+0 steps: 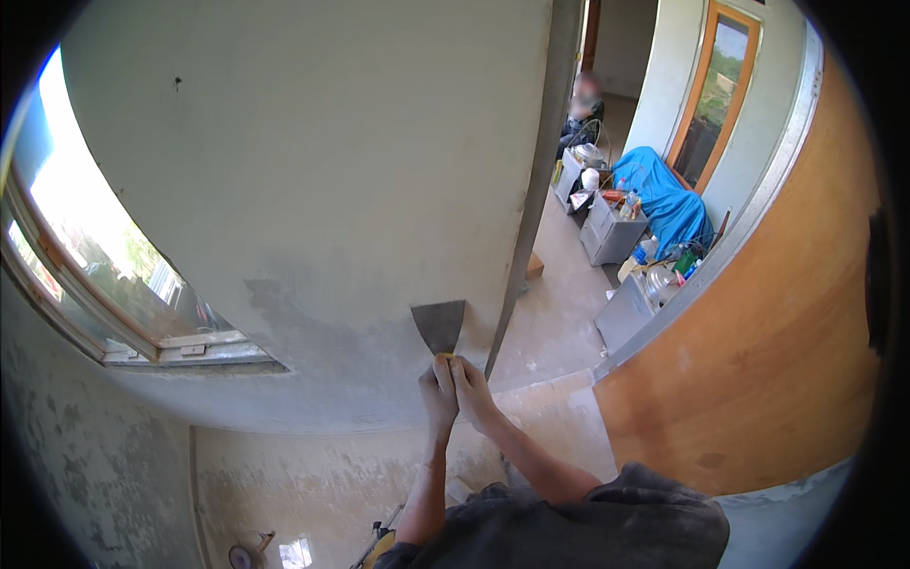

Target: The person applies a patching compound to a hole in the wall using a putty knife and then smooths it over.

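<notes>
Both my hands are closed together around the handle of a wide scraper (440,325), with its flared metal blade pointing up and away from me. My left hand (438,394) grips from the left side, and my right hand (473,391) presses in beside it. The blade is against or just in front of the pale plastered wall (332,152), low down near its right edge; any contact is hard to judge. Only a bit of yellow shows of the handle between my fingers. A darker grey patch (308,308) marks the wall to the left of the blade.
At left is a window (142,275) with a sill. A doorway opens to the right, past the wall's edge, bordered by an orange-brown wooden panel (739,351). Beyond stand grey cabinets (611,232) with clutter, a blue cover (664,194) and a person (583,114). A round tool (243,556) lies on the floor.
</notes>
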`<move>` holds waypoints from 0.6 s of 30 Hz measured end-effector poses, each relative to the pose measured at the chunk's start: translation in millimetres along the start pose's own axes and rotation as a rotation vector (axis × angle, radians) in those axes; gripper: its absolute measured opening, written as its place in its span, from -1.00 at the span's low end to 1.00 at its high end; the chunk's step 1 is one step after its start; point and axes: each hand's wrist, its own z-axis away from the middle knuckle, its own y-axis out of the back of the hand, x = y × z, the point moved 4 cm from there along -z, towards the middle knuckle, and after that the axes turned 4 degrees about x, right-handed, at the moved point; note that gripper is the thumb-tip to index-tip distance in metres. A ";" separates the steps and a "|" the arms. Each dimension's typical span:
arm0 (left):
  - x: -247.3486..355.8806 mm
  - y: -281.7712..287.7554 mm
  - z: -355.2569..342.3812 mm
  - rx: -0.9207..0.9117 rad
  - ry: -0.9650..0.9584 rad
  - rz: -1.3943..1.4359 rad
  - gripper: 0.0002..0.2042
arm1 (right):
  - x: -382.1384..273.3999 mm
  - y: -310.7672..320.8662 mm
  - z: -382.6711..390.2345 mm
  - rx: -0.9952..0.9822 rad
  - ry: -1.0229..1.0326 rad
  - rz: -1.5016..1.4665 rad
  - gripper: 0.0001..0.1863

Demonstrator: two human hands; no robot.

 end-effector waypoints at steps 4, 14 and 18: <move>-0.3 -2.8 4.1 0.025 0.019 0.010 -0.53 | 9.8 2.0 -0.7 0.020 0.017 -0.023 -0.63; 7.4 -1.8 0.7 0.015 0.030 -0.027 -0.54 | -1.2 -1.2 1.1 0.028 -0.032 -0.051 -0.63; -3.0 -0.3 5.2 0.036 0.076 -0.027 -0.57 | 9.2 -3.0 4.3 0.073 -0.018 -0.096 -0.62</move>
